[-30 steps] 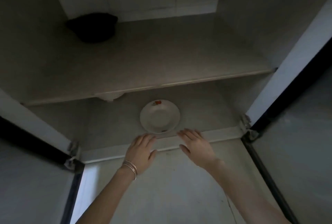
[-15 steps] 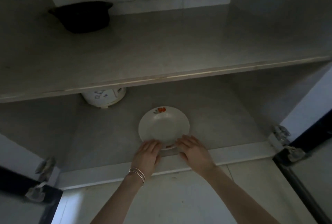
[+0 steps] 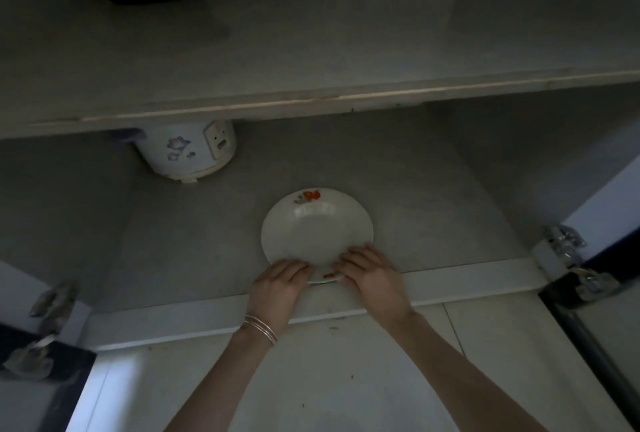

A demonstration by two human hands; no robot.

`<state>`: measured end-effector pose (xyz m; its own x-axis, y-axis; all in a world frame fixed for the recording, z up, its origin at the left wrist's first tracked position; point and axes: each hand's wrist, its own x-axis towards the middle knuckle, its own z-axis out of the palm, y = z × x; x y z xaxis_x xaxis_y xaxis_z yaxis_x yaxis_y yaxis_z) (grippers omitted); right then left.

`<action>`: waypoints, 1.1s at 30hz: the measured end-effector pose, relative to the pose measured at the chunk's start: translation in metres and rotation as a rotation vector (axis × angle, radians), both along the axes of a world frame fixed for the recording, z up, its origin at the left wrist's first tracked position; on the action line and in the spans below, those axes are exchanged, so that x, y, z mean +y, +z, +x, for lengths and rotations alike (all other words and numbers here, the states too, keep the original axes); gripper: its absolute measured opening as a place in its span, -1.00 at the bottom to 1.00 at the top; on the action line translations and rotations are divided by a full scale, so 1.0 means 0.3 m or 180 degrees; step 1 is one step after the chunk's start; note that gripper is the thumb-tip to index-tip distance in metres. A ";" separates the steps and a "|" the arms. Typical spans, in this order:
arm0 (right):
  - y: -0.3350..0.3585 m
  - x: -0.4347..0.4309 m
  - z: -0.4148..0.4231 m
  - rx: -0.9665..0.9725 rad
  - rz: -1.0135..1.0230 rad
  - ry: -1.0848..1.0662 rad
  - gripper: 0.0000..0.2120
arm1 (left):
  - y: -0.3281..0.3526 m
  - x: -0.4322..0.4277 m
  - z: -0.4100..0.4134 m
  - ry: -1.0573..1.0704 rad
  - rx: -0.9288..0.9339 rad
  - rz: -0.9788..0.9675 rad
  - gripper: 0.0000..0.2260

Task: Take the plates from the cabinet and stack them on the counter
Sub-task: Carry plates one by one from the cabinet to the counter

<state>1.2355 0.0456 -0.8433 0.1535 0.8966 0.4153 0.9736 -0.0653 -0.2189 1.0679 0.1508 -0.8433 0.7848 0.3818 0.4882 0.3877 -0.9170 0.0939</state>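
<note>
2 hands on the plate.

Fingers [image 3: 294,267] of the left hand [image 3: 277,289] and right hand [image 3: 375,279] curl over the near rim of the plate [image 3: 315,227], which seems to sit on another, low in the cabinet [image 3: 467,279], at the front. Behind is a cooker [image 3: 187,151]. This looks like the grab step. Next: lift it out level, clear of the shelf [image 3: 311,104] above.

Both hands, left hand [image 3: 277,287] and right hand [image 3: 372,275], grip the white plate's [image 3: 317,227] near rim (lower cabinet shelf)
</note>
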 end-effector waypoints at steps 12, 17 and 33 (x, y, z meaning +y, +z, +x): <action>-0.008 -0.246 -0.147 0.0126 0.0174 0.0102 -0.77 | -0.001 -0.225 -0.173 -0.0157 -0.0092 -0.0185 -0.77; -0.007 -0.256 -0.137 0.0209 0.0049 0.0161 -0.75 | 0.001 -0.207 -0.191 -0.0294 0.0075 -0.0516 -0.76; 0.032 -0.057 0.001 0.2310 -0.0463 -0.0588 -0.24 | -0.013 -0.024 -0.080 0.1046 -0.0756 -0.2383 -0.30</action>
<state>1.2358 0.0286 -0.8336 0.4959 0.8678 0.0326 0.5592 -0.2904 -0.7765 1.0438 0.1437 -0.8472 0.4863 0.8601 0.1539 0.5166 -0.4251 0.7433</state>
